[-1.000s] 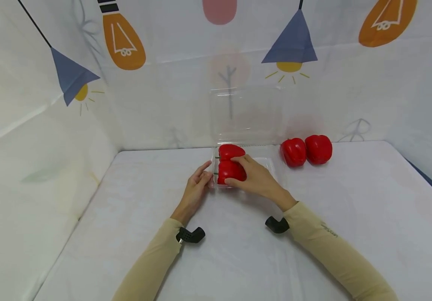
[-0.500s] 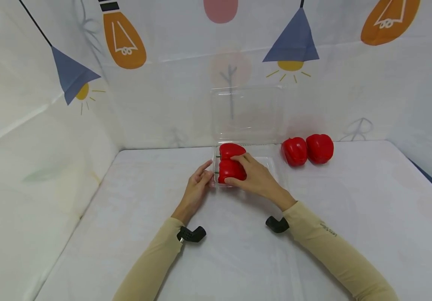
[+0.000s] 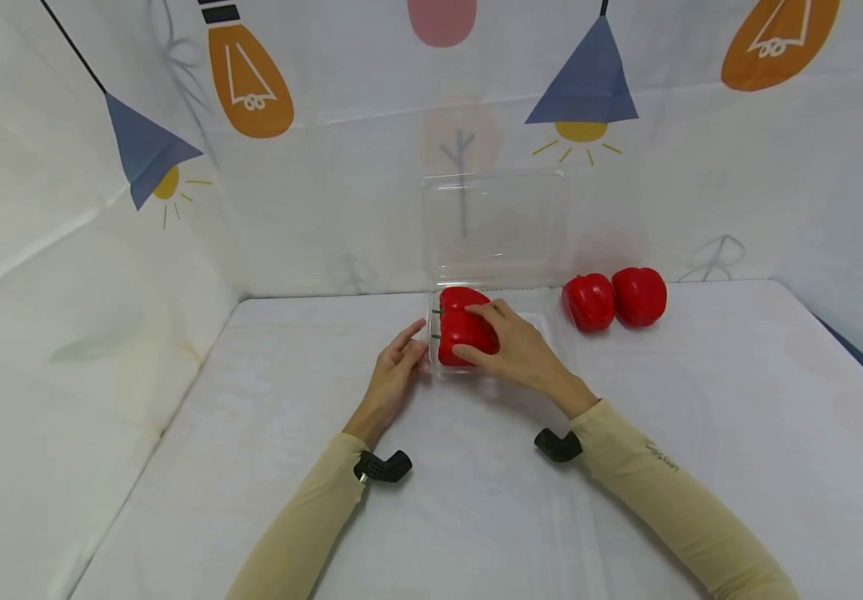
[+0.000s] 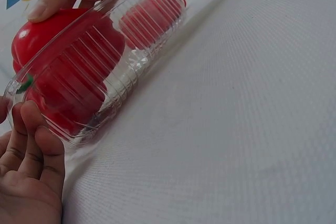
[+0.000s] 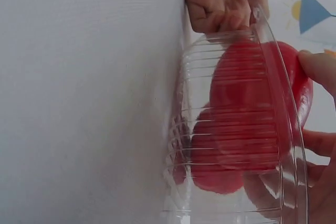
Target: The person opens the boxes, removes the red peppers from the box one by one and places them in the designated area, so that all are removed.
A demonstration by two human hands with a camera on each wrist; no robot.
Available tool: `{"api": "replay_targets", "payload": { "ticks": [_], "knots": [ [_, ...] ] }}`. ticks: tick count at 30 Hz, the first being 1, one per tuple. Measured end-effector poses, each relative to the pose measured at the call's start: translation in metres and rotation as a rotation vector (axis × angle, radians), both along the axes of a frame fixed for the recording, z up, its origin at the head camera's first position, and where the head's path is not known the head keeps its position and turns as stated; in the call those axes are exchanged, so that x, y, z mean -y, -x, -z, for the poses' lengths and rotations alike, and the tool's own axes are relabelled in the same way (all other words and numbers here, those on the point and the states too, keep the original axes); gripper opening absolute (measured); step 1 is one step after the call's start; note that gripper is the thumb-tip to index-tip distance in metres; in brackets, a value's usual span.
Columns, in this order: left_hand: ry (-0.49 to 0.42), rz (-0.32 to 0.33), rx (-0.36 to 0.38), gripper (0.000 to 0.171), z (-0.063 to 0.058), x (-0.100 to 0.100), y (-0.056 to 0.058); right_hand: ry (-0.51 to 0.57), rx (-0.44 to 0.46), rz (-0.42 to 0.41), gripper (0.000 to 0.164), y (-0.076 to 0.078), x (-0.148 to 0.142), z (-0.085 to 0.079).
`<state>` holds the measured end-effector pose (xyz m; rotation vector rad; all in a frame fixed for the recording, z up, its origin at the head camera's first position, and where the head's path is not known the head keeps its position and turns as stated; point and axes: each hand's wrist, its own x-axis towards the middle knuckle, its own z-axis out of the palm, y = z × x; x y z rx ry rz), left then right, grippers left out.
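A red bell pepper (image 3: 464, 335) with a green stem lies in the left part of a clear plastic clamshell box (image 3: 452, 372). My right hand (image 3: 514, 346) holds this pepper between thumb and fingers from its right side. Just behind it in the box is a second red bell pepper (image 3: 461, 297), touching or nearly touching it. At the box's left edge, my left hand (image 3: 389, 375) pinches the rim, its fingers (image 4: 38, 140) bent against the outer wall. Through the ribbed wall in the left wrist view, the held pepper (image 4: 68, 40) shows partly above the rim.
The box's clear lid (image 3: 494, 225) stands raised against the patterned backdrop. Right of the box, two more red bell peppers (image 3: 589, 302) sit side by side near the back edge of the white table (image 3: 311, 358).
My right hand has shifted slightly up and right in the head view, and the held pepper has turned and moved a little with it. The left hand stays at the box edge.
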<state>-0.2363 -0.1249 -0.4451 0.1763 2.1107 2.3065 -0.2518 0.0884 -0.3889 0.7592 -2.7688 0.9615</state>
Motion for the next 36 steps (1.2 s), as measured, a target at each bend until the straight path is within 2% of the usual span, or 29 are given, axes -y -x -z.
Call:
{"api": "replay_targets", "payload": {
  "ticks": [13,24,32,36],
  "knots": [
    [-0.014,-0.007,-0.001,0.041,0.0,-0.001,0.0,-0.007,0.047,-0.012,0.066,0.001,-0.006,-0.004],
    [0.011,-0.01,0.023,0.041,0.0,-0.001,0.0,0.008,0.026,-0.026,0.066,-0.001,-0.01,-0.008],
    [0.01,-0.015,0.011,0.041,0.0,-0.001,0.0,0.017,0.049,-0.011,0.078,0.0,-0.015,-0.016],
    [-0.001,-0.017,0.015,0.041,-0.001,-0.001,0.0,0.027,0.073,-0.011,0.078,0.0,-0.018,-0.021]
  ]
}}
